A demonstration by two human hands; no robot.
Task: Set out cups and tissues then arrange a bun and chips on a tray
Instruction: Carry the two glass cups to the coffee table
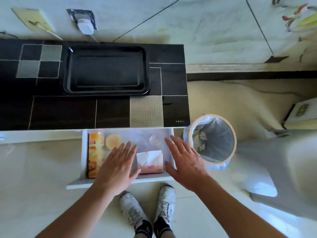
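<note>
Head view, hands: left hand [118, 166] and right hand [186, 163] both flat, fingers spread, holding nothing, hovering over the open drawer [84, 152].
Head view, key relation: tissue pack [150, 162] lies in the gap between the two hands, just inside each thumb; its long axis runs toward and away from the person.
Nearer hand: about even; left thumb looks closest to the pack's near corner.
Cups: clear cups [151, 140] past the tissues, just ahead of the right fingertips; faint, count uncertain.
Bun: bun [113, 141] ahead of the left fingertips.
Chips: chips tube [95, 155] outboard of the left hand, along the drawer's left wall, long axis the same way as the pack.
Tray: black tray [106, 92] on the dark counter [51, 114], well beyond both hands, nothing on it.
Edges: drawer walls flank both hands; bin [230, 134] just outboard of the right hand.
Room: lift straight up, I'd judge, then forward over the counter edge.
</note>
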